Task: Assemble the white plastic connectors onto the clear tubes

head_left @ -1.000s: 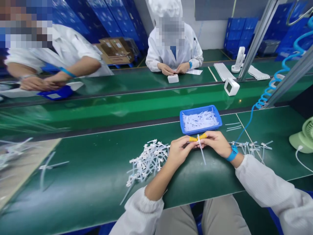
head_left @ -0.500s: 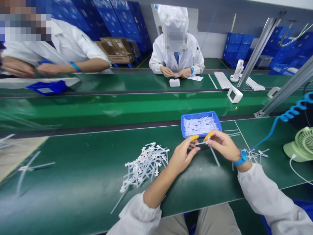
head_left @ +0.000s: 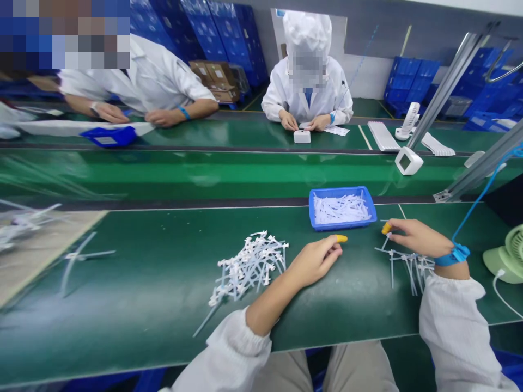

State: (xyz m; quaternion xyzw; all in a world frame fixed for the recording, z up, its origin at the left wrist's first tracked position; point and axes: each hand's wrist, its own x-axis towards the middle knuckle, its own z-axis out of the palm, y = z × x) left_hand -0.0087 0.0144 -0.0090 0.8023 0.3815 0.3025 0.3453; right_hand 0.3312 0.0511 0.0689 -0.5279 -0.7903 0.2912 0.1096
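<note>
White plastic pieces (head_left: 408, 265) right of the blue tray (head_left: 342, 226) touch the half-curled right hand (head_left: 417, 239), its grip unclear, seemingly a pick-or-place step, while the left hand (head_left: 316, 258) lies slack and empty below the tray.

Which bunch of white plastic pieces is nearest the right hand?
The small loose bunch by the right hand, not the big heap or the blue tray.

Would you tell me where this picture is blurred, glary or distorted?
Head view: left edge smeared, blurring white plastic pieces; glossy green belt shows pale glare; wide-angle bowing at the borders; left hand, right hand and blue plastic tray are sharp.
</note>
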